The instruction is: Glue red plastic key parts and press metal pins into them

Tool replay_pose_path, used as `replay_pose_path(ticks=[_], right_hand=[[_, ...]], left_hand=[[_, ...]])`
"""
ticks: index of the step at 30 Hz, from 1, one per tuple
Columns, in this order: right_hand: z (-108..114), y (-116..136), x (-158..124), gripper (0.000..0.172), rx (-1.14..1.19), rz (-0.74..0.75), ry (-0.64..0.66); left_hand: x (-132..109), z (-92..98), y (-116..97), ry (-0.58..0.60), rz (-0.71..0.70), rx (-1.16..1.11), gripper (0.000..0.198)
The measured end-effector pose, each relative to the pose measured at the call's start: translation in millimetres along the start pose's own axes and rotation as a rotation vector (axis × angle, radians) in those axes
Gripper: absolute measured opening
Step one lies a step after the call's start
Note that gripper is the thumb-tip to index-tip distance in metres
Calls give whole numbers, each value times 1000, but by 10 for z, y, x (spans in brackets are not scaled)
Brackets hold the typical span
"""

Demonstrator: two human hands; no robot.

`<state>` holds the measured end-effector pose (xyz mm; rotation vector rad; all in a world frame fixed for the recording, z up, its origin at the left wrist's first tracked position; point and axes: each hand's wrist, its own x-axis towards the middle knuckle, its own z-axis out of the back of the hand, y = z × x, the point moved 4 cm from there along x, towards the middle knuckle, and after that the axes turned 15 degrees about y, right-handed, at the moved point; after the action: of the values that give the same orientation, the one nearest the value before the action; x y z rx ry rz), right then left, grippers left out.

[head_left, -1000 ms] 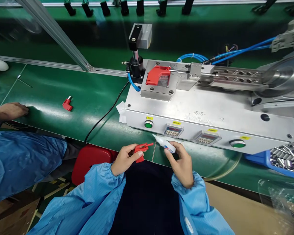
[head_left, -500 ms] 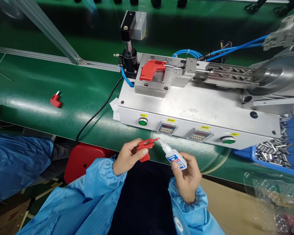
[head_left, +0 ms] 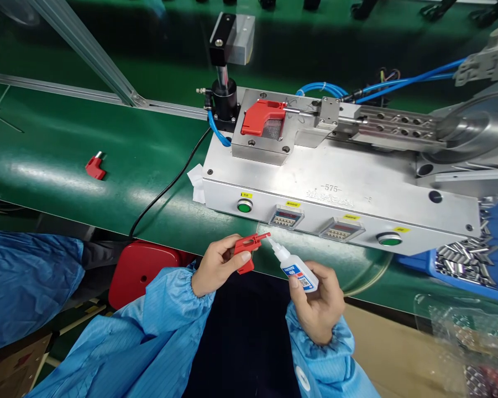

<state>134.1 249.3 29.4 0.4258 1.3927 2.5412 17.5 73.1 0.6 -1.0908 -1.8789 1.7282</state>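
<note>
Left hand [head_left: 215, 265] grips red part [head_left: 249, 247]; right hand [head_left: 317, 301] grips glue bottle [head_left: 292, 265], nozzle seemingly up-left.

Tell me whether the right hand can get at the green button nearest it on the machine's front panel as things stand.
Probably yes: the right hand has open belt between it and the right green button. But its fingers hold the glue bottle, so it would press with a knuckle.

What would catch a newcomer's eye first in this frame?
At bottom centre, the left hand pinches a small red plastic part while the right hand points a glue bottle at its tip. Behind, another red part sits in the metal fixture.
</note>
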Motion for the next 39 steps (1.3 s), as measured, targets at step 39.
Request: replay_pose_path(ticks=[39], right_hand=[[-57,22,-82,20,-84,124,-81]], left_hand=[[-18,-46,50,51,110,-282,51]])
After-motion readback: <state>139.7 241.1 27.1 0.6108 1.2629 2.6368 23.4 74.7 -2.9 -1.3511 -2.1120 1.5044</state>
